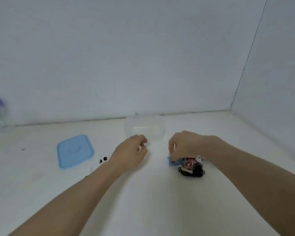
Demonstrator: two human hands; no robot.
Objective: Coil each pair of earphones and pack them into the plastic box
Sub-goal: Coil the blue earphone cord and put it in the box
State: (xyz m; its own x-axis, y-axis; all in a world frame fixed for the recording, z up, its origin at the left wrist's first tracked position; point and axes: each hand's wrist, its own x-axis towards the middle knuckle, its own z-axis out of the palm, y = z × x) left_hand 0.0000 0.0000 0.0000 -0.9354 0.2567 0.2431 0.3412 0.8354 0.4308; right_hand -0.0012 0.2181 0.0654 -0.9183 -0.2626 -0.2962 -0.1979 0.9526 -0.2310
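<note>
Clear plastic box [144, 129] is set on the white table [143, 201] by the back wall, between and just beyond the two hands. Earphones [189, 165] — blue, red-white and black cords heaped together — are found under the right hand [186, 144], whose curled fingers reach into the heap; an actual grasp cannot be told. Left hand [131, 153] is held loosely curled, nothing visible in it. Blue lid [75, 151] is laid flat to the left; two black eartips [103, 159] beside it.
</note>
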